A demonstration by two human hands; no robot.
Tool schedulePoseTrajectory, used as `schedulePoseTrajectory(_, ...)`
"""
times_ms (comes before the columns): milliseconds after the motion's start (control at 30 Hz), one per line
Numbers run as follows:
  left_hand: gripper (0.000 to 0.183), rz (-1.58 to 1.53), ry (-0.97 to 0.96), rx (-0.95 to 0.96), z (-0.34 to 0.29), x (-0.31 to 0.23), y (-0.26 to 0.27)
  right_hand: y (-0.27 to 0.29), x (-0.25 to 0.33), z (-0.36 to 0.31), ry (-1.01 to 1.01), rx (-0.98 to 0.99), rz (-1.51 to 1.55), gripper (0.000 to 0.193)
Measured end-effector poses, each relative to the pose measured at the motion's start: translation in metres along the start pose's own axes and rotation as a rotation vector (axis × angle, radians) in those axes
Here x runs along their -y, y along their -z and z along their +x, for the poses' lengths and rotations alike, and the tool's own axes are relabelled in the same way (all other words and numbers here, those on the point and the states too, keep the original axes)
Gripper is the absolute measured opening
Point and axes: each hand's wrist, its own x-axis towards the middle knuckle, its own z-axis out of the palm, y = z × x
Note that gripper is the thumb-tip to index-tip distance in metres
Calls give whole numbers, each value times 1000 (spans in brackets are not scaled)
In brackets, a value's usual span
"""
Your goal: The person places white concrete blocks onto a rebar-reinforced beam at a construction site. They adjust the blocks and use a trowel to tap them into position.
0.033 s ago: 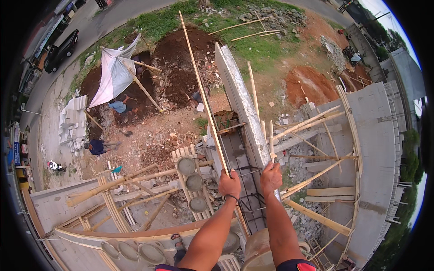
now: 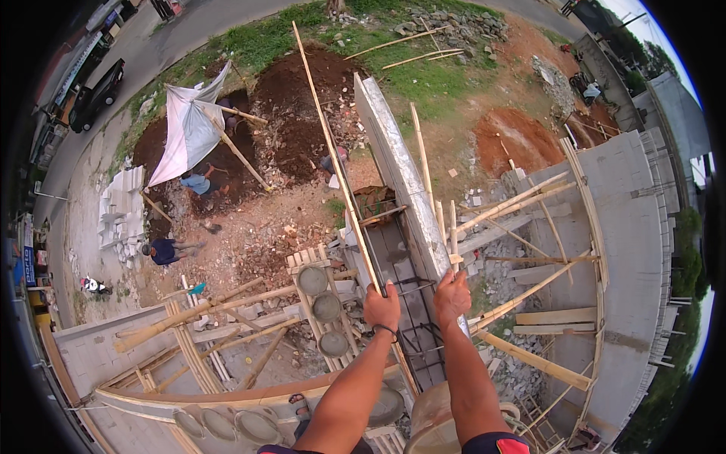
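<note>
board, long and narrow: passes through your left grip, which is clenched around it. its long axis runs away from you; the far end points up the view and leans left. panel, thicker: stands to the right of the board on a nearly parallel axis, far end likewise leaning left. your right grip is curled over its pale top edge. reinforcing bars lie between the two. beyond your hands, a short stick bridges the gap. a round container sits nearest you, partly hidden by your right forearm.
</note>
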Motion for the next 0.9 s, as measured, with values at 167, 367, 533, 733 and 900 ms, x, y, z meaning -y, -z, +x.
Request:
schedulePoseTrajectory(167,66,-19,-91,-185,36,-27,9,-4,8,8,36,-78,11,35)
schedulePoseTrajectory(367,59,185,24,-46,40,-40,0,-1,3,11,-5,-2,125,33)
schedulePoseTrajectory(533,57,255,-60,-155,47,-29,-7,6,-2,15,32,-26,216,36)
schedulePoseTrajectory(733,62,177,74,-76,31,-38,-4,4,-5,13,19,0,226,37)
schedulePoseTrajectory(900,66,141,162,15,20,-20,-11,8,-3,16,14,15,243,37)
